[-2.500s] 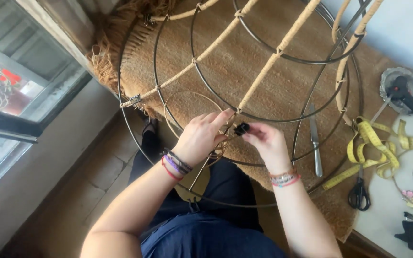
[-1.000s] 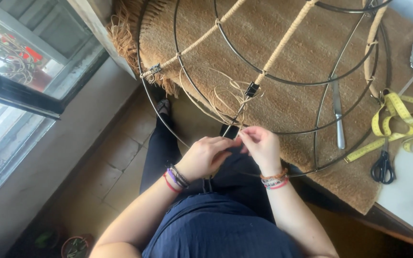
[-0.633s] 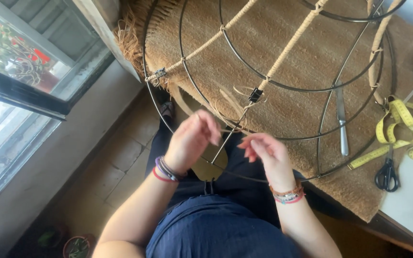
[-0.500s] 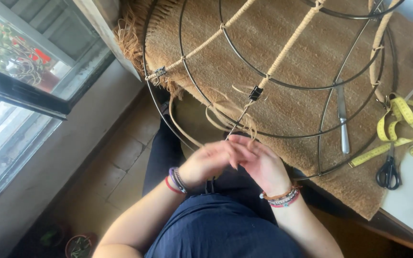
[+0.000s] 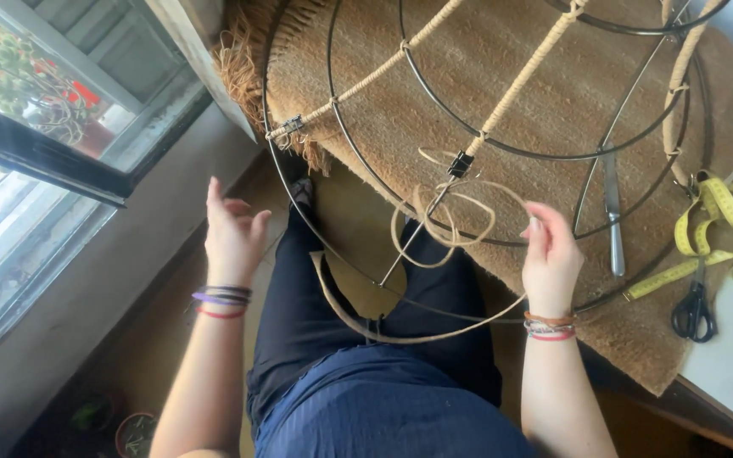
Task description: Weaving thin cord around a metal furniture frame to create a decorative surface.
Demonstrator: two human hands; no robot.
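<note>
A large round wire frame [image 5: 332, 127] leans over my lap, some of its ribs wound with pale cane. A loose cane strand [image 5: 443, 229] loops off a rib below a black binder clip [image 5: 460, 163] and trails in a long arc across my legs. My right hand [image 5: 549, 254] pinches the strand at the right, fingers closed on it. My left hand [image 5: 231, 231] is raised at the left, outside the frame's rim, fingers spread and touching nothing. Bracelets sit on both wrists.
A woven straw mat [image 5: 502, 76] covers the table under the frame. A yellow tape measure [image 5: 714, 229], black scissors [image 5: 693, 309] and a metal tool [image 5: 612, 212] lie at the right. A window [image 5: 36, 127] and sill stand at the left; tiled floor below.
My hands were together at the frame's lower rim; now they have pulled wide apart. The left hand is open and the strand is drawn out into a long loop.
</note>
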